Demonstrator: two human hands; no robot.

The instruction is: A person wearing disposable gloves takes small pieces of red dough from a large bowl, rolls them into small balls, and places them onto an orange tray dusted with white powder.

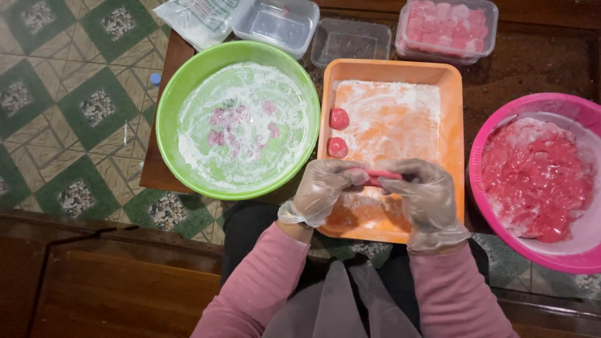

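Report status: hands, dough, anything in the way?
Both gloved hands, left and right, pinch one pink dough piece over the orange tray. Two balls sit clear. Nothing blocking.

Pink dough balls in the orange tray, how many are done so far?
2, both by the left wall of the orange tray: one ball farther from the person, the other ball just nearer. The gloved hands may hide more.

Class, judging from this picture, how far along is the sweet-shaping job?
Done: two pink balls lie in the floured orange tray, and one lidded box holds pink pieces. In hand: both gloved hands, left hand and right hand, pinch a pink piece. Left: plenty of pink dough in the pink bowl.
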